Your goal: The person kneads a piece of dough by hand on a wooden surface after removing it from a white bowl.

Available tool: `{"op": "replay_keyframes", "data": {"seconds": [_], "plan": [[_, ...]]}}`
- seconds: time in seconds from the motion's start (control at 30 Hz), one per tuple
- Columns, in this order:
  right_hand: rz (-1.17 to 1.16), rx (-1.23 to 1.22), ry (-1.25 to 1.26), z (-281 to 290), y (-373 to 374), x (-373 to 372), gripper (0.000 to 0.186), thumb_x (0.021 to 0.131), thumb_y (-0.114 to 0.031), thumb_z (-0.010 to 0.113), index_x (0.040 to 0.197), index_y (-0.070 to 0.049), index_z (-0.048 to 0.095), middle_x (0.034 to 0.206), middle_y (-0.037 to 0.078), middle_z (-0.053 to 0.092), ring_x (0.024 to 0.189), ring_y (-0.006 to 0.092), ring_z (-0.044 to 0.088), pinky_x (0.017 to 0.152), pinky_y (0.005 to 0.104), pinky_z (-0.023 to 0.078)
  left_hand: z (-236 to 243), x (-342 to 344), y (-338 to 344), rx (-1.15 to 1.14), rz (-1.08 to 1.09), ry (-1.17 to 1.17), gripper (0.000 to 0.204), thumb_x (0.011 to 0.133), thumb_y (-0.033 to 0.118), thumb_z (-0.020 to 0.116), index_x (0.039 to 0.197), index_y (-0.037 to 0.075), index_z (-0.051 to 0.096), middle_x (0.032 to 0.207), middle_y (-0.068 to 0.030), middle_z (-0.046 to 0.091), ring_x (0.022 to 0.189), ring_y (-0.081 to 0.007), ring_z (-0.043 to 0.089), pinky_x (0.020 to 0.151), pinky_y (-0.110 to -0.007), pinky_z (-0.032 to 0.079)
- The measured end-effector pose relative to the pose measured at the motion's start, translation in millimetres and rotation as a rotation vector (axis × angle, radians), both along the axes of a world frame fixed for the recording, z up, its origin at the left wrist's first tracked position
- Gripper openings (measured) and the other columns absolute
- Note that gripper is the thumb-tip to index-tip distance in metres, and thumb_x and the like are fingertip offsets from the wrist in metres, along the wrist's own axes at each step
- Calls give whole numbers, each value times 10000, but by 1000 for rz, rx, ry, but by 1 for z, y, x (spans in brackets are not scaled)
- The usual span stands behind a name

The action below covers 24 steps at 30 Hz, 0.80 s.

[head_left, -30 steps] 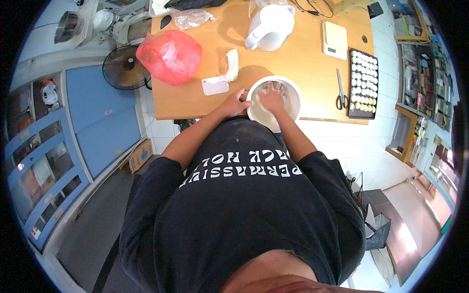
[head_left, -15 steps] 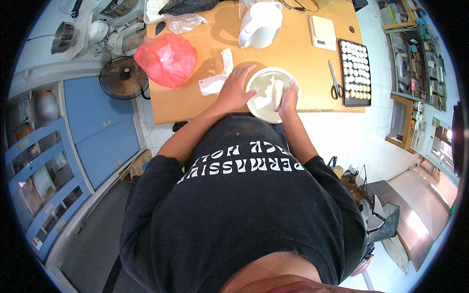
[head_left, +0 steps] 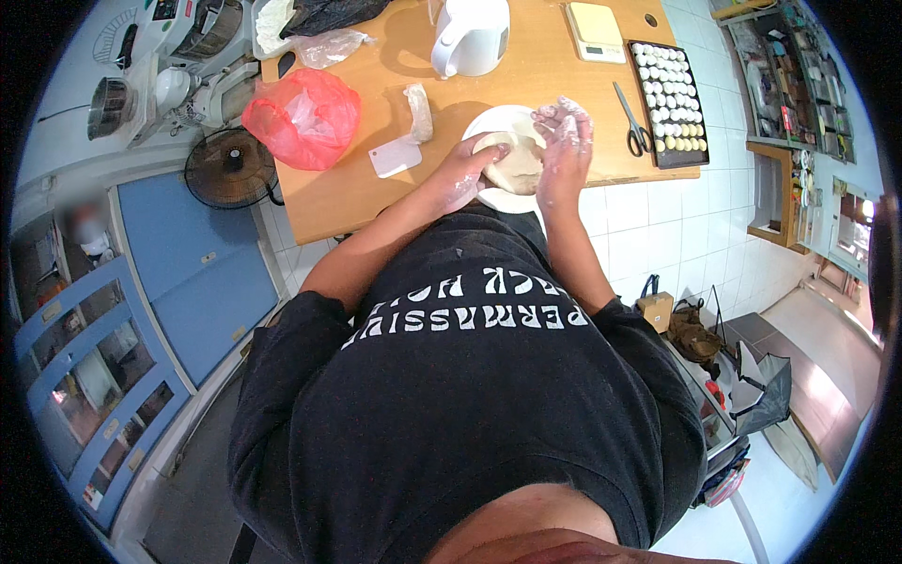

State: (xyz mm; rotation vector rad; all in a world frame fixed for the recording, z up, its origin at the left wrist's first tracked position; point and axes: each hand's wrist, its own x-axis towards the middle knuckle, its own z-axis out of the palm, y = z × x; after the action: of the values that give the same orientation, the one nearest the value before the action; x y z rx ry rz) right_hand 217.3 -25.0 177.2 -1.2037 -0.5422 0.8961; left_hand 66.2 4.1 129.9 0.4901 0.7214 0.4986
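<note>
A white bowl (head_left: 489, 119) stands at the near edge of the table, in front of my body. Over it, my left hand (head_left: 458, 179) grips a flat, rounded piece of pale dough (head_left: 515, 174), its thumb pressed on top. My right hand (head_left: 566, 141) is raised at the bowl's right side, its fingers apart and coated with white flour or dough. The dough hides most of the bowl's inside. Left of the bowl lie a pale, elongated wrapped piece (head_left: 419, 113) and a white flat scraper (head_left: 396, 157).
A red plastic bag (head_left: 303, 119) sits at the left and a white electric kettle (head_left: 473, 38) at the back. On the right are black scissors (head_left: 635, 127), a kitchen scale (head_left: 594, 33) and a black tray (head_left: 691, 155) of small white and yellow balls. A fan (head_left: 227, 167) stands left of the table.
My left hand has gone from spread at the bowl's left rim to gripping the dough. My right hand has come off the bowl's right wall and opened. The whole view has shifted slightly.
</note>
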Motion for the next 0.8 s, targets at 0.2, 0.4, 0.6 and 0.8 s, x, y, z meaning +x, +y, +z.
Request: {"op": "replay_keyframes", "data": {"seconds": [0.2, 0.4, 0.6, 0.8], "plan": [[-145, 76, -168, 18, -3, 40, 215, 1066, -95, 503, 1221, 40, 570, 969, 109, 658, 885, 192, 658, 878, 361, 554, 5, -8, -5, -4, 250, -95, 439, 1040, 123, 576, 1445, -17, 484, 1365, -153, 619, 1291, -272, 612, 1134, -476, 481], [-1, 48, 297, 4, -9, 54, 526, 1091, -497, 455, 1314, -23, 507, 1152, 181, 626, 1103, 300, 612, 1003, 485, 469, 25, -10, -12, 46, 276, -190, 482, 1011, 67, 606, 1465, -8, 465, 1380, -151, 600, 1292, -260, 607, 1109, -466, 511], [275, 34, 678, 7, 2, 38, 911, 1013, -785, 204, 1502, -47, 413, 1479, 291, 489, 1415, 402, 434, 1232, 504, 271, 45, 5, -23, 397, 145, 50, 542, 973, 24, 648, 1482, -1, 464, 1387, -142, 594, 1300, -226, 583, 1093, -389, 505], [393, 45, 360, 15, 13, 45, 910, 1023, -771, 169, 1525, -48, 399, 1533, 269, 458, 1443, 388, 409, 1216, 511, 304, 71, 38, -27, 957, 98, 472, 563, 951, 93, 696, 1465, 17, 479, 1374, -126, 603, 1287, -190, 563, 1111, -349, 440]]}}
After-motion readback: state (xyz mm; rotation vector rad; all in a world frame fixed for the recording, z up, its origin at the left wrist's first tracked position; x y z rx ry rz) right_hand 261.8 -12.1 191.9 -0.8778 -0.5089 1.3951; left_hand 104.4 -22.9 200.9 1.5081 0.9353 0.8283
